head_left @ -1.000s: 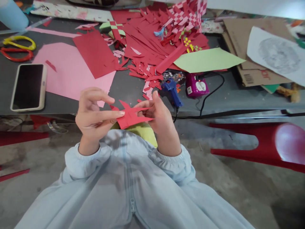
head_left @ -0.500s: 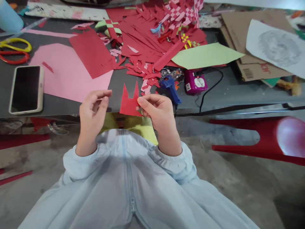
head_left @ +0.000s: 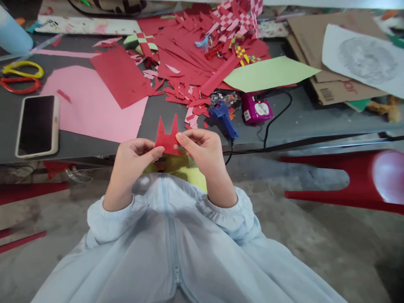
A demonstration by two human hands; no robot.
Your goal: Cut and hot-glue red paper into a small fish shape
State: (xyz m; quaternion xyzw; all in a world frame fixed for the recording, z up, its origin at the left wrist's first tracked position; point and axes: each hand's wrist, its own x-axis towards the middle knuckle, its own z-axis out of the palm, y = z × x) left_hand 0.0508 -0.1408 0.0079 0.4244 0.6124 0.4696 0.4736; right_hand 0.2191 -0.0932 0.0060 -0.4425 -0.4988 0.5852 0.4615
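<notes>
A small red paper piece [head_left: 166, 141] with two pointed prongs at its top is held over the table's front edge, between both hands. My left hand [head_left: 134, 162] pinches its lower left side with thumb and fingers. On the right side, thumb and fingertips of my right hand [head_left: 203, 153] grip the same piece. Just beyond my right hand lies a blue glue gun [head_left: 223, 118] on the dark table. Small red and pink paper scraps [head_left: 192, 103] are heaped behind the piece.
At left are a phone [head_left: 37, 125], scissors [head_left: 22, 78] and a pink sheet [head_left: 104, 113] under a red sheet [head_left: 121, 75]. A purple box [head_left: 256, 110] with a black cable, a pale green sheet [head_left: 271, 75] and cardboard [head_left: 334, 86] lie at right. Red stools [head_left: 356, 176] stand below.
My left hand has moved right and closed on the red paper piece's left side. My right hand keeps its hold, slightly farther left. The camera view has shifted a little.
</notes>
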